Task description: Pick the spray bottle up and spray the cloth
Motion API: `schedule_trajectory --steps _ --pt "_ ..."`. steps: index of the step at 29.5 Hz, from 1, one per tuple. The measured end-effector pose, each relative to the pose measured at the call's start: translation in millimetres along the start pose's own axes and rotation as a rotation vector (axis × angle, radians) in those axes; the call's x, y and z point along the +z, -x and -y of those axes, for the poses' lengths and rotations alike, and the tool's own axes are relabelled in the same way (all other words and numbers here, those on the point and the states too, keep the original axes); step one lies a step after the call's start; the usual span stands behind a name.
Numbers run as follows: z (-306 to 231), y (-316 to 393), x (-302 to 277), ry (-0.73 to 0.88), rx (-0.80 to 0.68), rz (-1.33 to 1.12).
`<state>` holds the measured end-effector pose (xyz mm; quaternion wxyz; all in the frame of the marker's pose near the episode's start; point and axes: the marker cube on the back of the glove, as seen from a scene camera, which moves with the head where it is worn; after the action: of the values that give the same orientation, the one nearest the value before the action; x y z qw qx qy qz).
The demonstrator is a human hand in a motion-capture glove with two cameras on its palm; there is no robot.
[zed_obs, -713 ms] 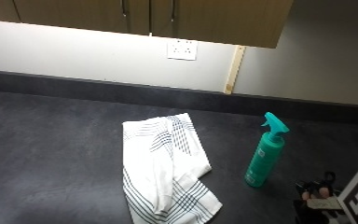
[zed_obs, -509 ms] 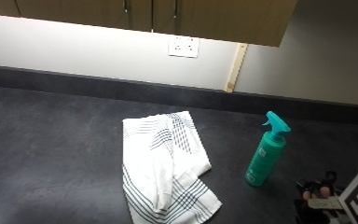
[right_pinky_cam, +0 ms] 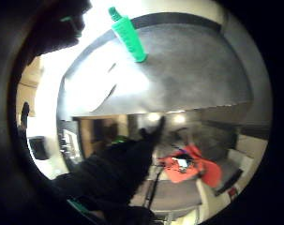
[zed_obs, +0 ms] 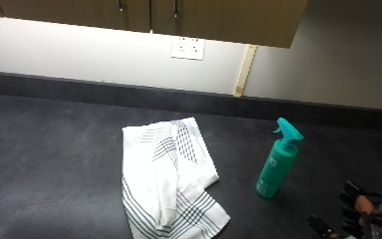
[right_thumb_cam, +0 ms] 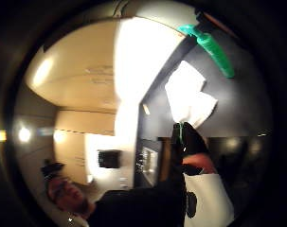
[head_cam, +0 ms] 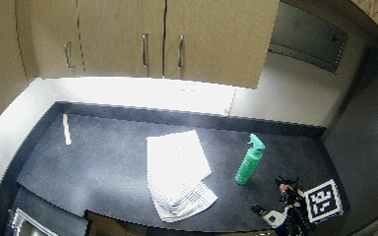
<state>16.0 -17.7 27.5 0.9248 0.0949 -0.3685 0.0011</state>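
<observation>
Spray bottle (zed_obs: 276, 164) stands apart from gloved right hand (zed_obs: 360, 214), fingers seemingly relaxed.

The dark speckled tabletop (zed_obs: 52, 149) runs back to a low dark upstand along the wall. A white cloth (zed_obs: 168, 189) with dark stripes lies crumpled on it near the middle (partly folded over itself, one end reaching toward the front edge), and a teal spray bottle (zed_obs: 277, 162) stands upright just beside the cloth, not touching it. In the wide outside view a pale wooden stick (head_cam: 66, 130) lies far off near the other end.
</observation>
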Motion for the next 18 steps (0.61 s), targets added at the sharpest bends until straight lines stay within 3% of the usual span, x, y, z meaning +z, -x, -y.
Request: schedule_trajectory --steps 4,7,18 --pt "-4 -17 10 -0.092 0.038 0.454" --pt "-16 -36 17 -0.155 0.086 0.634" --pt "-15 -45 29 -0.213 0.202 0.715"
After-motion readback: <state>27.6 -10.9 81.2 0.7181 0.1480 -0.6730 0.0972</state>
